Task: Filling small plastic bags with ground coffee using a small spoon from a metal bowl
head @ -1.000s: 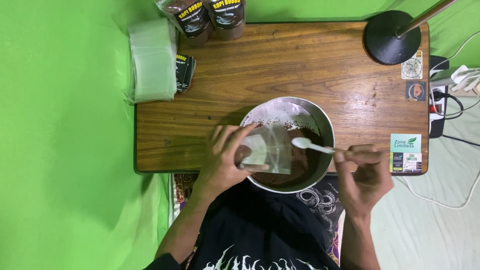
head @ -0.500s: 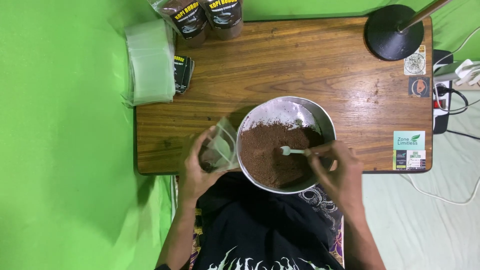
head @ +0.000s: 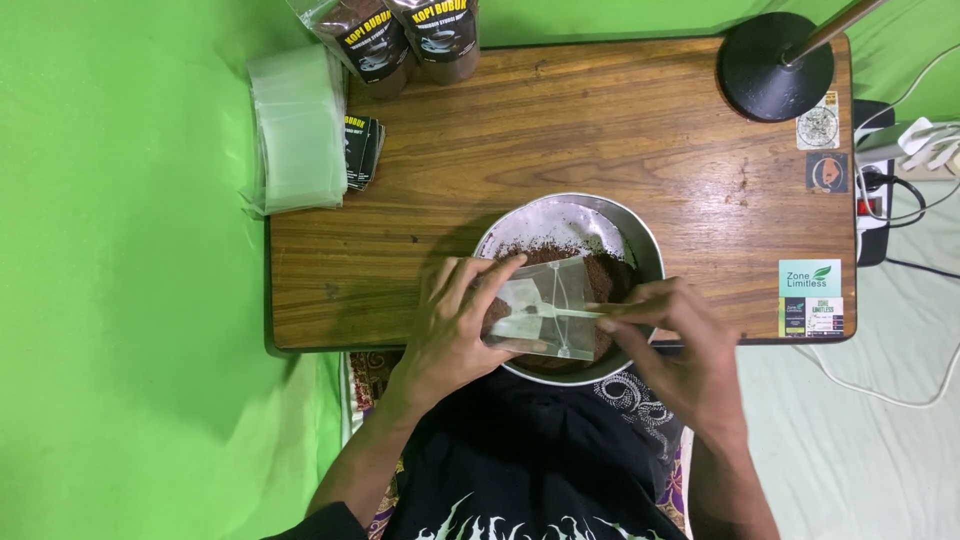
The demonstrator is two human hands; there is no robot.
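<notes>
A steel bowl [head: 560, 212] of brown powder [head: 603, 272] sits at the near edge of the wooden table [head: 600, 130]. My left hand [head: 450, 330] holds a small clear plastic bag [head: 545, 310] over the bowl, its mouth facing right. My right hand [head: 680, 345] grips a white plastic spoon [head: 570, 312] whose bowl end is inside the bag with a bit of powder showing there.
A stack of clear bags [head: 300, 125] overhangs the table's far left corner, beside dark labels [head: 360, 148]. Two filled pouches of powder [head: 410, 35] stand at the back. A black lamp base [head: 775, 65] is at the back right; a power strip and cables [head: 885, 190] lie off the right edge.
Half a second ago the bag was held left of the bowl while the spoon dug in the powder. Now the bag is back over the bowl and the spoon is in it.
</notes>
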